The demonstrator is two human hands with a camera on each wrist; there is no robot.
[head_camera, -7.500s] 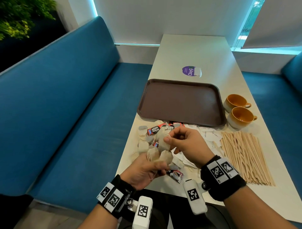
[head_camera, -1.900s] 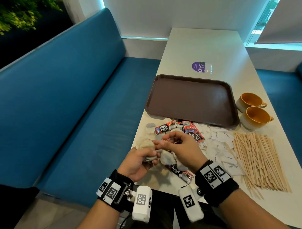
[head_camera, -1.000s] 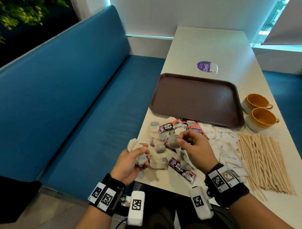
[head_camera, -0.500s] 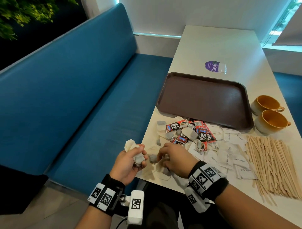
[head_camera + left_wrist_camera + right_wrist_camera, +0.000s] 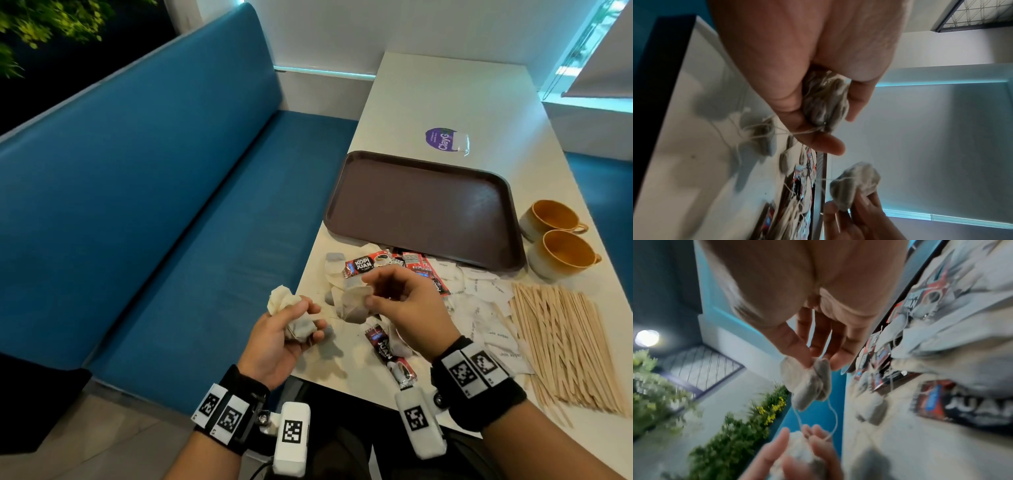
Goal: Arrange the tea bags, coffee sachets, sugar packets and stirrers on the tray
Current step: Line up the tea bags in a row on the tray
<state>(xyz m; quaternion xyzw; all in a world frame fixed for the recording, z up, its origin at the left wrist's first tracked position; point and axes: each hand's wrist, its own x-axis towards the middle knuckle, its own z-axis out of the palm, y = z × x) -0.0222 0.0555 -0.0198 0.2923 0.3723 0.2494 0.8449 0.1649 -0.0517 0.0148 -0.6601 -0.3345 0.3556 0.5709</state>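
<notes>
Left hand clutches tea bags; right hand pinches another bag over "KOPI JUAN" sachets at the table's near edge.

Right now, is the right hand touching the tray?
Apart. In the head view the right hand pinches a tea bag above the loose packets, with coffee sachets lying between it and the tray.

The brown tray lies bare on the bench. Just in front of it loose tea bags mix with red Kopi Juan coffee sachets, white sugar packets beside them, and wooden stirrers fanned out flat at the right. A crumpled bunch of tea bags sits in the left hand; another tea bag is pinched in the right hand.
</notes>
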